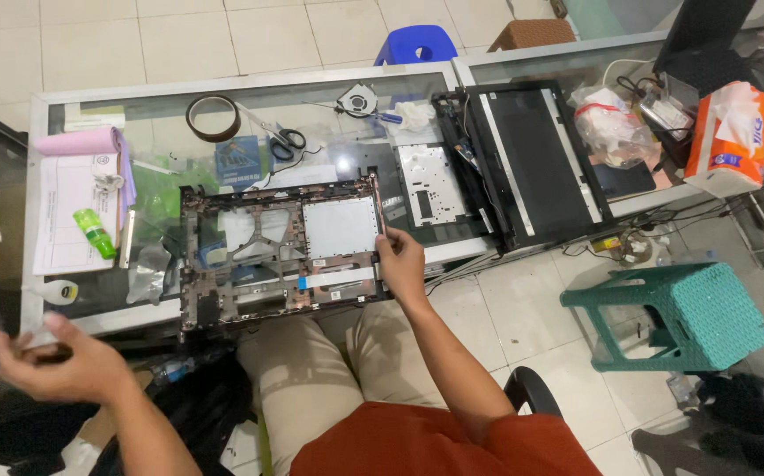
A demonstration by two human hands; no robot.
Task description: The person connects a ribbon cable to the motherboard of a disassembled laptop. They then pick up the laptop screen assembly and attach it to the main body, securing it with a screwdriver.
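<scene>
Gripping the laptop base frame (281, 251) at its right edge, the right hand (402, 264) clamps it. The left hand (60, 361) pinches something small, unclear what. Overhanging the glass bench (74, 110), the frame could tip into the lap if released.

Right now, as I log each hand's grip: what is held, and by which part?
Right hand grips the laptop base frame at its right edge. Left hand pinches something small; it cannot be told.

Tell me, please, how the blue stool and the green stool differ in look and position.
The blue stool stands beyond the glass counter, mostly hidden behind it; the green stool stands on the near side, in full view. The blue stool looks smooth and plain; the green stool has a woven-looking textured surface. Both stand upright on the tiled floor.
</scene>
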